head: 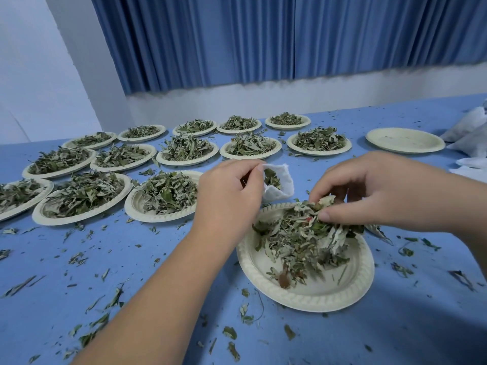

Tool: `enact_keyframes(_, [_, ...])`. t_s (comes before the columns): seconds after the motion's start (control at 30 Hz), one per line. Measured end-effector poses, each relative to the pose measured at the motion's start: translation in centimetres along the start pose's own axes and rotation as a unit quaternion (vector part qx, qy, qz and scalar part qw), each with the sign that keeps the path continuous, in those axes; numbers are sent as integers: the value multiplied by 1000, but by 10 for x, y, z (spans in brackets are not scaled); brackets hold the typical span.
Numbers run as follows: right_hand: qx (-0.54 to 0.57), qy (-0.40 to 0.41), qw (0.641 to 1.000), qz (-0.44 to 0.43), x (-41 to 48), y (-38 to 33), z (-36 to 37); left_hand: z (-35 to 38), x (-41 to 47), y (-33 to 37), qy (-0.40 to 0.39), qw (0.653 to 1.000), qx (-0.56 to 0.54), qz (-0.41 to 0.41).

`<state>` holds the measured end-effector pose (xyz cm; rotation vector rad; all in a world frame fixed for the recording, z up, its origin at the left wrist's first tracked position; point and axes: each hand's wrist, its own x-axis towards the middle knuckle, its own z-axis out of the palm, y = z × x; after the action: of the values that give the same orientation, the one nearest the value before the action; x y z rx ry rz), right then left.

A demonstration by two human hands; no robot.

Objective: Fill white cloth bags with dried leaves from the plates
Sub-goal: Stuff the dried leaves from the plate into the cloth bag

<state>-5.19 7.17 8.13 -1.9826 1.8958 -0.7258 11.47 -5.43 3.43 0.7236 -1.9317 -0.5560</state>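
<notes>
Fingers and thumb of the left hand (232, 191) are pinched on the rim of a bag (287, 183), whose mouth is held open toward the right hand (390, 191). Some leaves (271, 179) are seen inside it. The bag is placed just beyond the far rim of the near plate (316, 304); whether its bottom touches the table (147, 272) cannot be told. The right hand's fingers are curled down and closed, with the thumb, around a clump (308, 209) of leaves at the far edge of that plate. The clump is not parted from the pile (297, 246) below it, which is spread across the plate's far half and spills over the right rim. The two hands are held near each other but apart, with the bag between them.

To the left and beyond, loaded plates (147, 220) are set out in three rows, each heaped with leaves, their rims close together. To the right of the rows a bare plate (404, 140) is laid, with only crumbs on it. At the right edge more bags (465, 127), white and partly cut off by the frame, are piled. Scraps (113, 299) of leaf are scattered all over the blue table. Behind it a pale wall (263, 101) is topped by a pleated blue curtain (263, 35).
</notes>
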Motion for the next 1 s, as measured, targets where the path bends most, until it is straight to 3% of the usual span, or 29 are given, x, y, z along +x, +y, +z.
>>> enact_keyframes(0.17, [61, 60, 996, -36, 1, 3, -4, -1, -1, 3, -11, 999, 28, 27])
enact_keyframes(0.3, [43, 123, 991, -44, 2, 1, -1, 1, -2, 3, -22, 999, 23, 35])
enact_keyframes(0.57, [-90, 168, 981, -32, 6, -10, 20, 9, -6, 7, -83, 996, -9, 31])
enact_keyframes(0.77, [-208, 181, 961, -19, 10, -13, 28, 15, -9, 10, -108, 990, -79, -46])
enact_keyframes(1.0, [-257, 156, 953, 42, 10, -18, 34, 19, -10, 15, -111, 984, -109, -86])
